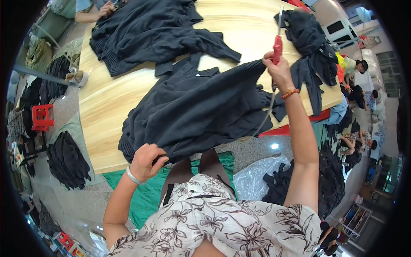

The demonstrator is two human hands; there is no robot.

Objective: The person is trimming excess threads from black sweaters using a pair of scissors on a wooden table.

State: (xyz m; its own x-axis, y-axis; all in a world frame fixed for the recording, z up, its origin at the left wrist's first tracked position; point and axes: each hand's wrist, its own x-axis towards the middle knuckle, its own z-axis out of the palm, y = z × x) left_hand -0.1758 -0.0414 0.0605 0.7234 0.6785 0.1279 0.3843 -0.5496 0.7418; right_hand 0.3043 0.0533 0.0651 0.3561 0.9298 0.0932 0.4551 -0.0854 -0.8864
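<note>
While both hands are on it, the garment lies as follows:

Garment: dark navy knitted sweater [201,111], spread over the near half of the pale wooden worktop [102,107], its lower hem hanging off the near edge toward the person.

Long axis: runs diagonally, from the near-left edge of the worktop up to the right edge, stretched taut between the two hands.

Left hand [145,162]: closed around the hem at the near edge, fingers curled under the fabric; silver bangle at the wrist. This hand is nearer the body.

Right hand [278,70]: raised at the far right end of the sweater, pinching a fold of the knit and also wrapped round a red-handled tool [278,48] whose thin pale shaft points up and away. A thin cord hangs from it down past the right edge. Whether the tool tip touches the fabric cannot be told.

Relation that matters: tool and lifted fold sit together at the right hand, with the bulk of the sweater lying down-left from it toward the left hand.

Nearby on worktop: second dark knitted sweater [150,30] at the far-left corner, another person's hand [105,8] on it; a crumpled dark garment [310,38] at the far-right corner.

Below: green cloth [147,197] under the near edge; clear plastic bag [257,175] holding dark knits to the right.
</note>
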